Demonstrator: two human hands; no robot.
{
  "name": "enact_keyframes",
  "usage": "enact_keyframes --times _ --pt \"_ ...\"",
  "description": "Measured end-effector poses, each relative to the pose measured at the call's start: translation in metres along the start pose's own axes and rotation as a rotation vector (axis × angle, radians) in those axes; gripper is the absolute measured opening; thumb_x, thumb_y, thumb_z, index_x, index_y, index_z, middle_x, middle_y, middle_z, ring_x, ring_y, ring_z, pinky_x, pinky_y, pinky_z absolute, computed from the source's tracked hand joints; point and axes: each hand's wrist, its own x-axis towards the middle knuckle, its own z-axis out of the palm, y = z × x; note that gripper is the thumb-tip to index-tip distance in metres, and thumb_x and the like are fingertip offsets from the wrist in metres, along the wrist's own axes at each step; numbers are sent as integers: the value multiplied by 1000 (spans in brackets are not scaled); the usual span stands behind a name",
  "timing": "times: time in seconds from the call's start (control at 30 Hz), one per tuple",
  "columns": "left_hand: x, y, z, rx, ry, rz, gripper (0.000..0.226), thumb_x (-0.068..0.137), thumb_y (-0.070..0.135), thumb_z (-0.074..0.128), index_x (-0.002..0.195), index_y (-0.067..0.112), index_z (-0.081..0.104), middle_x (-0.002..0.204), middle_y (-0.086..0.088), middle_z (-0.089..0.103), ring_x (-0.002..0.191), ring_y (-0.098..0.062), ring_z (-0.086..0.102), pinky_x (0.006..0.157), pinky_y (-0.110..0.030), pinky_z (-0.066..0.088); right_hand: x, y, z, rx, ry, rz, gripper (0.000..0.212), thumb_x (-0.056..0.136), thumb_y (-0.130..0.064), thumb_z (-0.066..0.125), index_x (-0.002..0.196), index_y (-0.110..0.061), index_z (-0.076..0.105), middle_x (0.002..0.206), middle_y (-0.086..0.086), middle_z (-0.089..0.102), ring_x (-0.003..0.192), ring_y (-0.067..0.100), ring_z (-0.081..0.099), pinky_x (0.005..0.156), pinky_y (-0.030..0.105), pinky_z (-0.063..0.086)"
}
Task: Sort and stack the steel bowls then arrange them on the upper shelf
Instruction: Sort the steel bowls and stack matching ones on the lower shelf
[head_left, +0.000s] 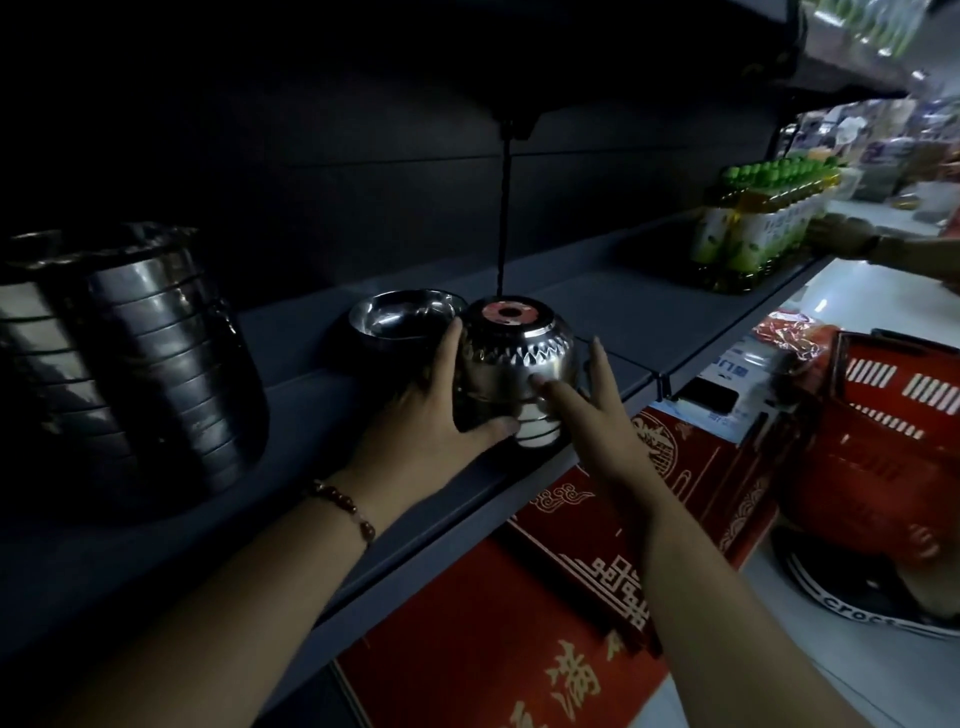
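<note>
Your left hand (436, 410) and right hand (587, 400) cup an upturned stack of steel bowls (514, 364) at frame centre on the shelf (322, 426), just beside an upright bowl (400, 319).

We see green-capped bottles (756, 218) far right on the shelf, red boxes (613, 530) below, and a red basket (893, 415) (beside them).
</note>
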Motion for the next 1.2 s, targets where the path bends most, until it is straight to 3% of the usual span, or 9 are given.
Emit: enact_keyframes --times 0.1,0.23,0.37,0.53,0.73,0.87,1.07,1.13,1.2 --pt "3 -4 4 -191 22 5 110 74 63 73 148 52 -7 161 5 23 141 -14 34 104 -32 38 3 4 3 -36 -35 -72 54 89 -28 66 134 -46 43 121 -21 63 109 1 62 85 18 52" --pt "-19 -13 -7 -253 79 -18 107 71 63 75 147 55 1 158 5 29 135 -12 41 95 -31 46 -7 0 14 -90 -118 -98 66 86 -20 74 120 -63 38 107 -38 59 99 -15 58 74 3 47" --pt "-59 -28 -32 -210 148 -55 104 69 67 72 145 60 2 156 8 30 128 -4 39 86 -23 38 -27 -9 38 -139 -241 -96 73 80 -26 79 123 -64 35 116 -36 57 107 -12 57 79 7 49" --pt "-111 -41 -60 -212 243 -104 103 69 64 71 145 60 2 158 11 25 137 -7 34 97 -31 35 -53 -19 71 -184 -386 -91 82 80 -24 80 123 -69 27 112 -49 52 107 -21 53 76 2 46" --pt "-136 -34 -75 -214 262 -95 97 78 54 74 147 58 7 156 15 31 136 -4 35 102 -32 37 -73 -31 84 -166 -400 -72 87 80 -31 80 134 -69 23 118 -45 55 106 -14 60 77 4 48" --pt "-139 -23 -84 -230 324 -69 94 80 50 75 149 57 11 153 17 34 136 -2 36 104 -30 40 -81 -50 88 -199 -356 -125 84 74 -48 80 125 -78 21 120 -58 40 110 -33 40 78 -9 34" --pt "-134 10 -119 -380 417 55 94 75 59 73 150 53 16 143 36 34 131 18 33 91 -1 37 -85 -74 81 -159 -186 -249 103 61 -73 73 148 -49 25 149 -32 33 134 -16 29 96 3 30" --pt "-135 19 -129 -352 411 123 93 75 64 71 149 53 15 136 47 29 128 25 28 87 7 30 -91 -83 78 -92 -129 -246 86 65 -71 72 141 -48 40 142 -29 46 131 -11 39 102 14 34" --pt "-140 25 -132 -302 371 216 94 77 59 71 151 51 15 141 50 23 133 23 22 94 8 23 -97 -91 75 5 -42 -175 72 61 -80 66 124 -48 55 123 -26 61 118 -8 54 95 20 41"
